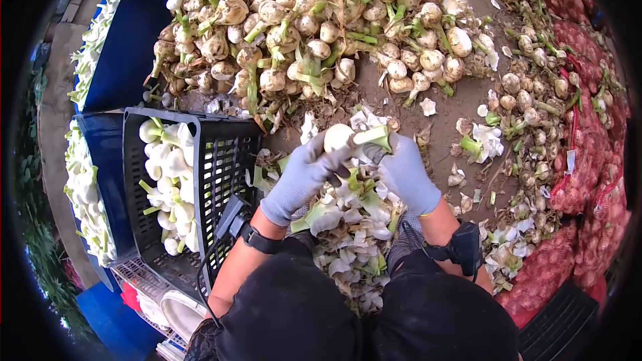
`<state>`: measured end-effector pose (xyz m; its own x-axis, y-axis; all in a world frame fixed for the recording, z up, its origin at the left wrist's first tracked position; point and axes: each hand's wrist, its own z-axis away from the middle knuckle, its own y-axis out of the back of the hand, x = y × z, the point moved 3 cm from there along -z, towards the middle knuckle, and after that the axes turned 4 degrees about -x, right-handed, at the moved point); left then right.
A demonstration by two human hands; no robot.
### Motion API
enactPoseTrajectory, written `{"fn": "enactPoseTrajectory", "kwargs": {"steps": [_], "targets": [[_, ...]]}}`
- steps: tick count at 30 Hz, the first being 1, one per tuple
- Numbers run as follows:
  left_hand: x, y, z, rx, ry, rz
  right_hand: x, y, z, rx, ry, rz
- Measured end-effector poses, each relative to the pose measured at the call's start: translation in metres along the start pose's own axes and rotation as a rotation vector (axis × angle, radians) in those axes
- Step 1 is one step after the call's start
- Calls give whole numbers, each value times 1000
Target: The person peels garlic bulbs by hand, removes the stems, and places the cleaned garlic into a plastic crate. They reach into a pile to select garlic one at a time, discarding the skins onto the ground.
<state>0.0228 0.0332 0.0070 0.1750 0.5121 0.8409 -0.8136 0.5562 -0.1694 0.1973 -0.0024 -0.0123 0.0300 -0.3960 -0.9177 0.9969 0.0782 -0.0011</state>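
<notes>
Both of my hands wear grey gloves and meet in front of my knees. My left hand has its fingers closed round a white garlic bulb. The bulb's pale green stem points right, where my right hand pinches it at its end. Below the hands lies a heap of peeled skins and leaf scraps. Beyond them is a large pile of untrimmed garlic with dirty skins and cut stems.
A black crate with clean white bulbs stands at left, beside blue containers of white garlic. Red net sacks line the right side. Loose bulbs lie near them. A black crate corner shows at lower right.
</notes>
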Motion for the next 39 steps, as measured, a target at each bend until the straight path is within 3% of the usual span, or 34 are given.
{"fn": "enactPoseTrajectory", "kwargs": {"steps": [2,4,6,9,11,12,14,15,17,21,22,24,25,26,28,30,32,34,35,36,37,39], "targets": [[0,11,0,125,-62,157,4,-1,6,-49,-126,-18],[-25,18,-14,246,-208,19,6,-12,18,-62,-168,-216],[-8,10,-9,207,-304,-77,3,-19,17,-24,-108,-334],[0,4,-7,125,-183,114,4,-16,14,-84,-34,-83],[-3,11,-7,161,-120,84,-10,-19,21,-129,100,339],[-7,15,-8,194,-61,58,-10,-13,16,-130,103,339],[-6,18,-1,201,-95,86,-3,19,10,180,32,662],[-1,14,4,147,-95,250,3,30,12,178,34,663],[0,11,7,38,-117,564,11,43,10,123,-62,1040],[3,35,1,94,-307,891,20,-3,57,-784,-180,1285],[-1,45,2,249,-309,1008,16,-6,57,-791,-164,1285],[36,41,29,332,-436,732,9,-4,56,-712,-242,1018],[46,52,46,472,-448,422,5,4,52,-501,-117,1096],[57,68,67,593,-455,115,-3,13,50,-479,-137,1111],[102,78,120,960,-571,-401,-28,25,34,-455,18,1055],[116,97,161,1165,-561,-602,-27,49,5,-295,134,619],[131,76,166,1275,-754,-687,-30,69,-41,67,26,1022],[125,61,142,1040,-824,-515,-23,69,-74,167,-15,1202],[126,50,129,941,-589,-597,-14,70,-91,266,-59,1371],[111,49,108,694,-562,-513,16,74,-109,157,-153,1429],[95,46,82,573,-500,-338,10,74,-107,130,-157,1342],[78,28,42,431,-345,-275,1,69,-93,102,-157,1256]]}}
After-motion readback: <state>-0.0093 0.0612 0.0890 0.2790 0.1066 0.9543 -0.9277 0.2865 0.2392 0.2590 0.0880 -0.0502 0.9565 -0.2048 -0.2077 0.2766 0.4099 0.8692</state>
